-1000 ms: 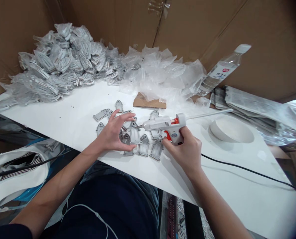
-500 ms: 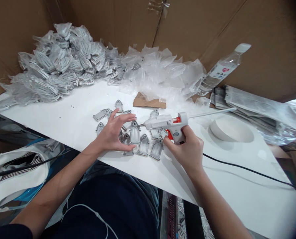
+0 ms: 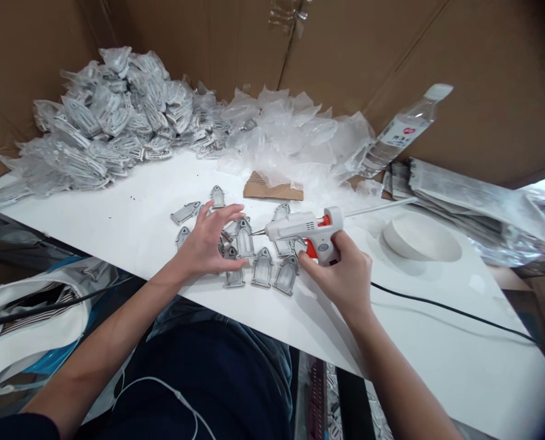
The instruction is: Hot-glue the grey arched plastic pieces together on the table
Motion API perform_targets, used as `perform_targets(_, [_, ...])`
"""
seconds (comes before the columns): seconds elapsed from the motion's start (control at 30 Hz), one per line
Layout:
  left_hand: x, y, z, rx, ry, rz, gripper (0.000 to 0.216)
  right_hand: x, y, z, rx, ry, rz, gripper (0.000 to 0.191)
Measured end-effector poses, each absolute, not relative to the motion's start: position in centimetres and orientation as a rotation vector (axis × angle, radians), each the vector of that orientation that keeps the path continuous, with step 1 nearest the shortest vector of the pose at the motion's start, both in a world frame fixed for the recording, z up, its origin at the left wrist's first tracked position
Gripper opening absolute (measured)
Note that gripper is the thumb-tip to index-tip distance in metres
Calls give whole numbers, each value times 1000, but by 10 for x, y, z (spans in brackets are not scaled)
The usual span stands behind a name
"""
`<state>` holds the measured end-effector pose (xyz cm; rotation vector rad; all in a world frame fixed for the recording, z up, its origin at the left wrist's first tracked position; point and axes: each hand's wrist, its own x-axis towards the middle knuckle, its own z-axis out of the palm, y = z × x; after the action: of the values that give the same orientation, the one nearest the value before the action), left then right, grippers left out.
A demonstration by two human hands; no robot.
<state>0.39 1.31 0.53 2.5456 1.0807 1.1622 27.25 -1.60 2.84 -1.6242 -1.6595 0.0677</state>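
My left hand (image 3: 208,243) curves its thumb and fingers round the two ends of a small grey arch-shaped piece (image 3: 244,239), holding it above similar pieces. My right hand (image 3: 339,272) is closed on the handle of a white hot glue gun (image 3: 295,226) with a red trigger. The metal nozzle points left and reaches the edge of the held piece; whether it touches cannot be made out. More arch-shaped pieces (image 3: 262,267) lie face up below and around my left hand, some partly hidden by it. A glue stick (image 3: 382,208) sticks out of the gun's back.
Bagged grey pieces (image 3: 117,116) are heaped at the back left, beside crumpled clear bags (image 3: 295,134). A cardboard scrap (image 3: 272,187), a leaning bottle (image 3: 403,131) and a white tape-like ring (image 3: 421,238) stand beyond. A black cord (image 3: 446,308) crosses the right side.
My left hand and the held piece have shifted slightly up and left. The glue gun stays beside the piece, with its nozzle showing a little more. The view has also shifted slightly.
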Motion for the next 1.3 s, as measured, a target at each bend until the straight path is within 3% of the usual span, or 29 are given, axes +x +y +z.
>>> perform_targets(0.53, [8, 13, 11, 2427, 1130, 998, 91, 278, -12, 30, -1710, -1575, 272, 49])
perform_targets(1.3, [8, 10, 9, 2496, 1090, 1036, 88, 274, -17, 29, -1765, -1724, 3, 40])
